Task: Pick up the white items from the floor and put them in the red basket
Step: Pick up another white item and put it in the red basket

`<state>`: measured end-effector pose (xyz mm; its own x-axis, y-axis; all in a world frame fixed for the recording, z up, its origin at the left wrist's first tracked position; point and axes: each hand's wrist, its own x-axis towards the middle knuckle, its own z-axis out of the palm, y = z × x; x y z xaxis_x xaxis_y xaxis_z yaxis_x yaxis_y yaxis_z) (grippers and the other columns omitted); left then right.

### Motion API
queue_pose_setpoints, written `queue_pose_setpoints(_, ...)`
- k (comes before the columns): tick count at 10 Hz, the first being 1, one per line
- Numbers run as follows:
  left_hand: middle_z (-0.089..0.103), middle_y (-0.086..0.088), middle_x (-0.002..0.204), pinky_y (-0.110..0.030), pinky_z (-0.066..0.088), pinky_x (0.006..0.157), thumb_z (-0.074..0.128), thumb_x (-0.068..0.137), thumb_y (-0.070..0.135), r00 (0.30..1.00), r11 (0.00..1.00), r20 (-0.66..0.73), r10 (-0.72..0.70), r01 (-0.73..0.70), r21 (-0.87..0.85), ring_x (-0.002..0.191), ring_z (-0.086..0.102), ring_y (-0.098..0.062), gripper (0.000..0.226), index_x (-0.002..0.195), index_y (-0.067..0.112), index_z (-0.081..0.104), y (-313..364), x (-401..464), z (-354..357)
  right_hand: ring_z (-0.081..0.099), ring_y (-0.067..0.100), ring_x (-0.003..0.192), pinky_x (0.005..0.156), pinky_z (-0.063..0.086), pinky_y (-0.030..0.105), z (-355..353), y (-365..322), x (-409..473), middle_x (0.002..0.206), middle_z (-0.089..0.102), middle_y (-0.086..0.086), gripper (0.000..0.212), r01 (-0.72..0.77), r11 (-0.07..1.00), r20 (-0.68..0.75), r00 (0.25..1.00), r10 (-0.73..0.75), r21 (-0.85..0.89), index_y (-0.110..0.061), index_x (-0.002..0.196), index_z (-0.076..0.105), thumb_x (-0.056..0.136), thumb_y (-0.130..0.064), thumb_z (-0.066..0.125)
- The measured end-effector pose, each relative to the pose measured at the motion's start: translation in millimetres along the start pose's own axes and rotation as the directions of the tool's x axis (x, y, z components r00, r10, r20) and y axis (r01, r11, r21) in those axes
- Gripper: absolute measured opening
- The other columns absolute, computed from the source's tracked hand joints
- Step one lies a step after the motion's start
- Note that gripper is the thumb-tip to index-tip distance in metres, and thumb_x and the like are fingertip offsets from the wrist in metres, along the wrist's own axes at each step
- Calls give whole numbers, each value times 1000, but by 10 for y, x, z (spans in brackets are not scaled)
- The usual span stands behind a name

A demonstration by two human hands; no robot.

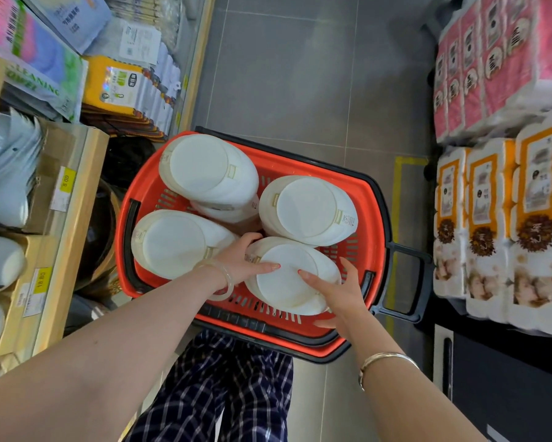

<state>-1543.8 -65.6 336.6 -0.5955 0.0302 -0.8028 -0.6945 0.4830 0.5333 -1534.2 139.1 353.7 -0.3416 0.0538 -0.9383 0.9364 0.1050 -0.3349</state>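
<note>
Here both hands, left hand (241, 256) and right hand (335, 290), grasp an upright plate stack (287, 282) in the red basket (368, 199).

I'm seeing four white plate stacks (287, 275) sitting flat-face up, crowding inside the red basket (368, 199) on the floor.
</note>
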Motion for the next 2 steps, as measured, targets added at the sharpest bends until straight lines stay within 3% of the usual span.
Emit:
queue_pose_setpoints(1, 40, 1, 143, -38, 44, 96, 72, 76, 43, 1000, 999, -10, -15, 16, 29, 126, 45, -22, 82, 143, 26, 28, -6, -26, -22, 40, 38, 129, 81, 52, 58, -13, 42, -24, 151, 26, 1, 106, 4, 1000, 6, 1000, -4, 20, -45, 144, 18, 63, -35, 86)
queue_pose_setpoints(2, 37, 0, 146, -40, 43, 98, 70, 78, 41, 1000, 999, -29, 1, 1, 53, 130, 41, -23, 80, 144, 25, 27, 42, -128, -64, 38, 38, 131, 83, 51, 60, -30, 67, -102, 153, 24, 1, 108, 0, 1000, -11, 1000, 0, 7, -47, 143, 19, 60, -36, 88)
